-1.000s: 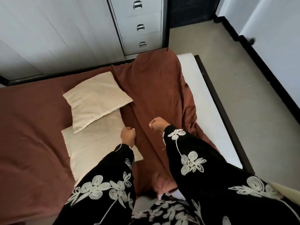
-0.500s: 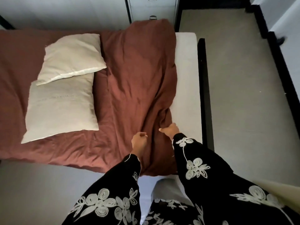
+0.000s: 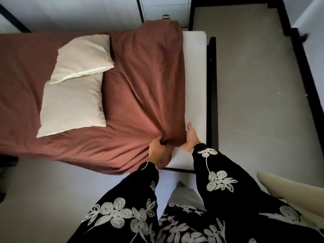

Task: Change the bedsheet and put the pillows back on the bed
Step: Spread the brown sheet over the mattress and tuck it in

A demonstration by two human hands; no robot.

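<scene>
The bedsheet point(image 3: 140, 85) is a reddish-brown cloth, soft and creased. It lies over most of the bed point(image 3: 213, 102) but is drawn in from the right edge. There a strip of bare white mattress point(image 3: 194, 76) shows from the far corner to the near one. Long folds run down the sheet's right part and gather into a tight bunch at the near right corner. Along the near edge the cloth hangs over the side in shallow wrinkles.

The left hand point(image 3: 157, 151) is curled round that bunch and grips it at the near right corner. The right hand point(image 3: 190, 137) lies on the mattress just beside the sheet's edge, touching the cloth. Whether its fingers hold the cloth or only press against it cannot be told.

Two cream pillows lie on the sheet toward the left. The smaller upper pillow point(image 3: 82, 58) rests tilted over the far end of the lower pillow point(image 3: 71, 107).
</scene>
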